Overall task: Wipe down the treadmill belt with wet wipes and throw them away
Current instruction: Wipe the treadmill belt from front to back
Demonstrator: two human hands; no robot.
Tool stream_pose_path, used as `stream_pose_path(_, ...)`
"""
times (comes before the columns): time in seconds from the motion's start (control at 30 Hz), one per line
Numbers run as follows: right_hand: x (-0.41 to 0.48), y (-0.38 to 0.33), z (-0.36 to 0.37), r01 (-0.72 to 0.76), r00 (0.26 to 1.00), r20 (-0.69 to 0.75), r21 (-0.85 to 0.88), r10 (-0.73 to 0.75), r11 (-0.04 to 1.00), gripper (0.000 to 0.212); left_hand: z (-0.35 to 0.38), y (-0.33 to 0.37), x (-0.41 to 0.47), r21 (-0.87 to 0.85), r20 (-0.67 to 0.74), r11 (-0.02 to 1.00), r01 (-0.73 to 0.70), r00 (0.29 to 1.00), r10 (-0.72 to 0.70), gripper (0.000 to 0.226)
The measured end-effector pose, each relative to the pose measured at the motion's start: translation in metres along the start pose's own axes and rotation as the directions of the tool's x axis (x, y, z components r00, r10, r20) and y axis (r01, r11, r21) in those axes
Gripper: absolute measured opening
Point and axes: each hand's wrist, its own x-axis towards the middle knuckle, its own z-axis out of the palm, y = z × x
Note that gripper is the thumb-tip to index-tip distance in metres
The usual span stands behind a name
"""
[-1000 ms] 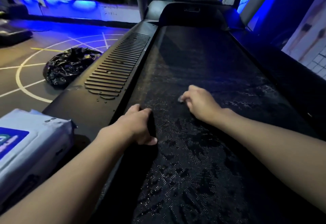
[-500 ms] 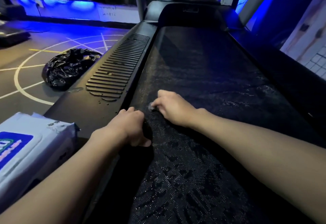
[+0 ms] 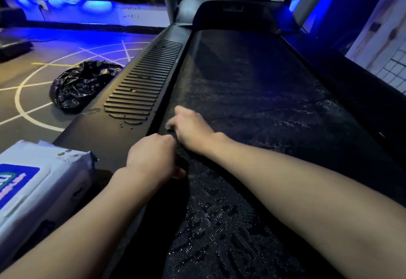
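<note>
1. The treadmill belt (image 3: 252, 102) is long and runs straight away from the person, with open room ahead.
2. A black bag (image 3: 81, 83) lies on the floor, well left of the belt.
3. A wipes pack (image 3: 39, 190) sits near the belt's left side.
4. The left hand (image 3: 151, 157) grips the belt's left edge.
5. The right hand (image 3: 191, 129) rests on the belt just beside that edge, with its fingers curled. I cannot tell what it holds.

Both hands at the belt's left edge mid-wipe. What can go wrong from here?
The left hand grips the belt edge by the side rail; fingers may get pinched if the belt shifts.
The wipe under the right hand barely shows, so it may smear rather than clean.
The left forearm passes close to the wipes pack and might knock it off.
</note>
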Motion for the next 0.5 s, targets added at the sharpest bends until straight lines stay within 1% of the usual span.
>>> stream_pose_path(0.03,-0.003,-0.009,0.001,0.082,0.994,0.077,0.009,-0.083,0.997,0.016,0.001,0.001,0.0,-0.003,-0.012,1.0,-0.011,1.0,0.011,0.048)
stream_pose_path(0.07,-0.004,-0.013,0.0,0.132,0.983,0.13,0.003,-0.131,0.991,0.014,0.001,0.001,0.0,-0.006,-0.02,1.0,-0.015,1.0,0.015,0.048)
stream_pose_path(0.1,-0.003,-0.012,-0.002,0.126,0.984,0.126,0.013,-0.126,0.992,0.013,0.001,0.002,0.0,-0.006,-0.021,1.0,-0.01,1.0,0.01,0.048)
stream_pose_path(0.17,0.005,-0.004,0.0,0.044,0.998,0.048,0.015,-0.044,0.999,0.016,0.003,0.003,0.0,-0.003,-0.012,1.0,-0.005,1.0,0.005,0.047)
stream_pose_path(0.2,0.005,-0.006,0.0,-0.02,1.0,0.011,0.007,0.02,1.0,0.015,0.006,0.003,-0.001,-0.001,-0.017,1.0,-0.008,1.0,0.008,0.047)
stream_pose_path(0.23,0.002,-0.011,0.001,-0.042,0.999,0.001,-0.078,0.042,0.996,0.011,0.009,0.003,-0.004,0.003,-0.031,1.0,-0.003,1.0,0.003,0.046)
stream_pose_path(0.27,-0.002,-0.016,0.003,0.005,1.0,0.011,-0.147,-0.004,0.989,0.011,0.011,0.004,-0.006,0.01,-0.055,1.0,0.004,0.998,-0.004,0.043)
stream_pose_path(0.3,-0.006,-0.017,0.009,0.154,0.988,0.013,-0.204,-0.155,0.967,0.02,0.013,0.004,-0.009,0.019,-0.088,1.0,0.004,0.996,-0.003,0.039)
stream_pose_path(0.33,-0.008,-0.018,0.012,0.241,0.969,0.002,-0.22,-0.246,0.945,0.029,0.013,0.005,-0.012,0.031,-0.122,0.999,-0.005,0.993,0.009,0.034)
stream_pose_path(0.37,-0.01,-0.021,0.01,0.309,0.95,0.016,-0.2,-0.312,0.93,0.032,0.012,0.005,-0.014,0.049,-0.146,0.999,-0.022,0.989,0.029,0.031)
stream_pose_path(0.4,-0.014,-0.023,0.003,0.333,0.942,0.086,-0.152,-0.324,0.93,0.031,0.009,0.005,-0.016,0.066,-0.155,0.997,-0.032,0.987,0.042,0.032)
stream_pose_path(0.43,-0.017,-0.019,-0.003,0.286,0.954,0.114,-0.065,-0.277,0.956,0.028,0.006,0.005,-0.017,0.072,-0.146,0.997,-0.031,0.988,0.041,0.036)
stream_pose_path(0.47,-0.018,-0.007,-0.008,0.216,0.972,0.104,-0.035,-0.212,0.976,0.028,0.002,0.005,-0.018,0.072,-0.127,0.997,-0.026,0.991,0.035,0.042)
stream_pose_path(0.5,-0.015,0.001,-0.009,0.141,0.988,0.064,-0.028,-0.139,0.99,0.028,-0.001,0.004,-0.02,0.067,-0.103,0.998,-0.02,0.994,0.027,0.045)
